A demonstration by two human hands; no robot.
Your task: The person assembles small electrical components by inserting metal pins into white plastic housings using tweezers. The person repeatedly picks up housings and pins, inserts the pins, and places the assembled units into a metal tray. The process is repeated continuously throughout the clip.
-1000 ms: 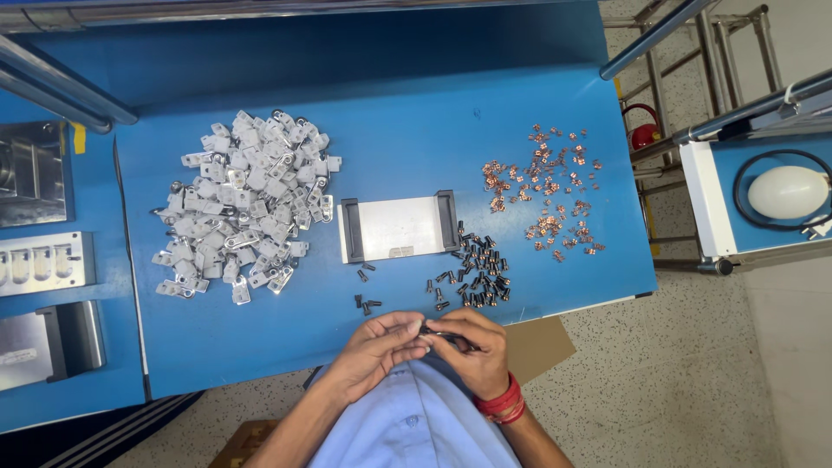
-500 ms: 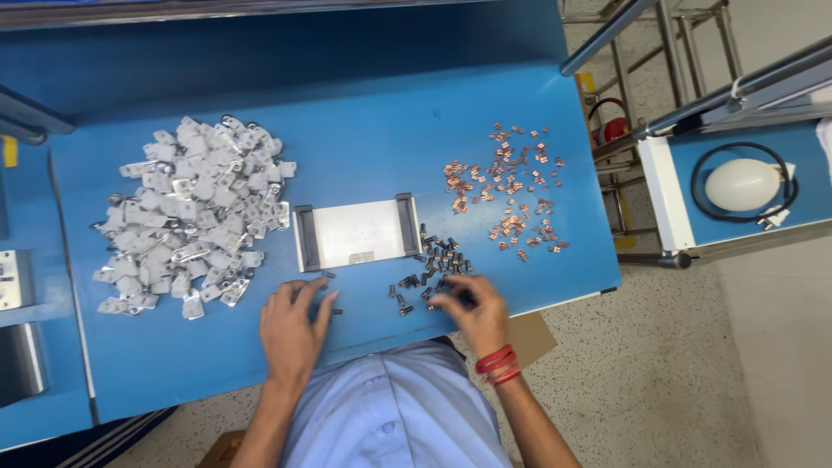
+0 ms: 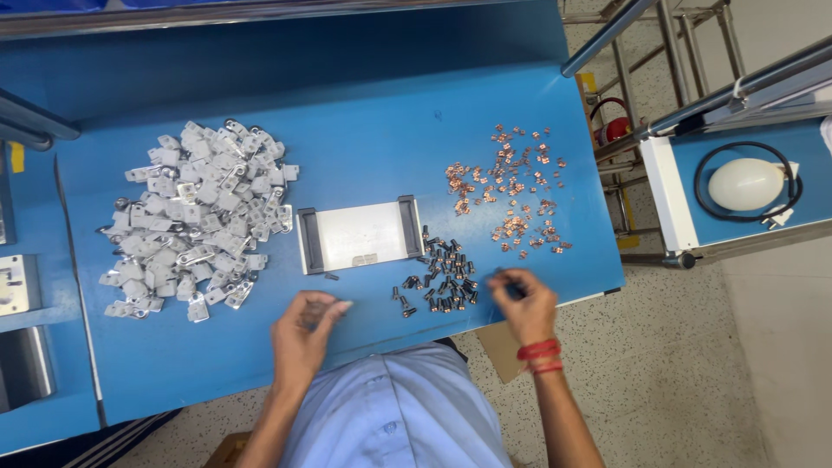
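My left hand (image 3: 303, 334) rests on the blue table (image 3: 364, 147) near its front edge, fingers curled; whether it holds anything I cannot tell. Just above it lies a small dark screw (image 3: 331, 276) below a flat metal plate with dark end pieces (image 3: 360, 235). My right hand (image 3: 523, 303), with red bands at the wrist, sits at the right edge of a pile of dark screws (image 3: 438, 277), fingers pinched together on something small and dark. A heap of silver metal brackets (image 3: 195, 221) lies at the left. Small copper parts (image 3: 511, 195) are scattered at the right.
Metal fixtures (image 3: 13, 286) sit at the far left edge. To the right stands another blue bench with a white oval object (image 3: 745, 184) ringed by a black cable. A red extinguisher (image 3: 612, 130) stands on the floor between metal frame bars (image 3: 693, 104).
My hands, together in front of my chest a second ago, have separated. The left went to below the plate; the right moved to the right edge of the screw pile.
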